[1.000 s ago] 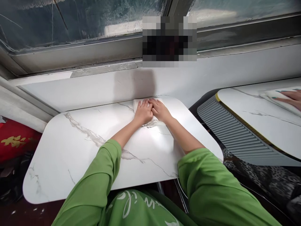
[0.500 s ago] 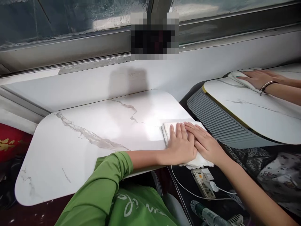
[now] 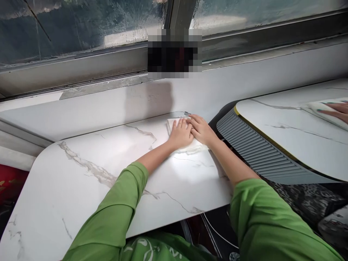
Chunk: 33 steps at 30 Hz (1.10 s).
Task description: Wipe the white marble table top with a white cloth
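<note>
A white marble-patterned tabletop lies in front of me below a window. My left hand and my right hand lie flat side by side, fingers stretched out, pressing a folded white cloth onto the table's far right corner. The cloth is mostly hidden under both palms. Both my arms wear green sleeves.
A second marble tabletop with a grey ribbed side stands at the right; another person's hand presses a white cloth there. A white sill and window frame run behind. Something red sits at the far left.
Both hands slid the cloth from the far middle of the table to its near right edge, then back up to the far right corner. The other person's hand moved right.
</note>
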Each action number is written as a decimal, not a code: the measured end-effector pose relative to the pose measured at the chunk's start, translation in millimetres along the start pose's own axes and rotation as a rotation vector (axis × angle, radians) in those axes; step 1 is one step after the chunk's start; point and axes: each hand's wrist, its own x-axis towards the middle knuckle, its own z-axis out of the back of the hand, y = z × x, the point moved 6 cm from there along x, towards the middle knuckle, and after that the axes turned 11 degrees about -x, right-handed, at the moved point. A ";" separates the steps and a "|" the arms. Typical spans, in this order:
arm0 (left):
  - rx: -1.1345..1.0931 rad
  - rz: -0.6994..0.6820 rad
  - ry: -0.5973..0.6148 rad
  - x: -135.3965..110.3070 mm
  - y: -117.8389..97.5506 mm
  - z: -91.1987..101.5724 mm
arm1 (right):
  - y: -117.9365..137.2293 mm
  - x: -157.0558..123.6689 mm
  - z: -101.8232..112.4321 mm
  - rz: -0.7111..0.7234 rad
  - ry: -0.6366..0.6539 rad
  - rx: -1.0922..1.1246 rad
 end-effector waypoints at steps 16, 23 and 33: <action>0.083 0.037 -0.040 -19.5 -2.3 4.6 | 7.5 -17.5 -2.0 -0.054 -0.005 0.053; 0.097 -0.039 -0.011 -101.4 -90.6 -0.9 | 36.8 -127.2 49.2 -0.043 0.007 0.130; 0.130 -0.076 0.082 -129.6 -95.9 13.1 | 70.4 -138.0 60.3 -0.108 -0.043 0.127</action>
